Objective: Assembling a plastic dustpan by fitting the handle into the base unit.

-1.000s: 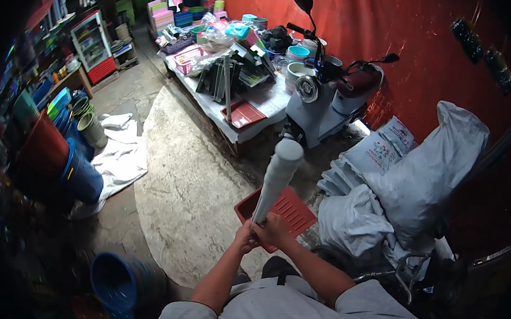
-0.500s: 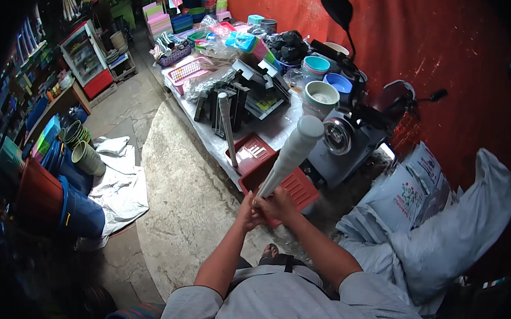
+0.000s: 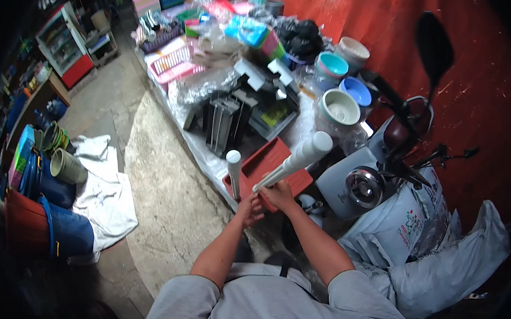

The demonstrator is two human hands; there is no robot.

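Observation:
My right hand [image 3: 279, 195] is closed round the lower part of a pale grey-white pole [image 3: 299, 156], which tilts up toward me. It looks like the handle of a red long-handled dustpan [image 3: 299, 181], whose ribbed pan shows behind my hand. My left hand [image 3: 250, 210] has its fingers apart, just below and left of the right hand. Close to its fingertips is the foot of a second white handle [image 3: 235, 173], standing nearly upright beside another red dustpan [image 3: 267, 158]. Whether my left fingers touch that handle I cannot tell.
Black plastic parts [image 3: 225, 122], baskets and wrapped goods crowd the low table. At right stand a motor scooter [image 3: 348, 180], stacked bowls [image 3: 340, 106] and white sacks [image 3: 447, 270]. Buckets [image 3: 67, 227] and a white sheet [image 3: 109, 209] lie left, on the floor.
The held dustpan's pole has tipped lower and to the right. My left hand has come off it and opened. The view has shifted, and the second dustpan now sits closer to my hands.

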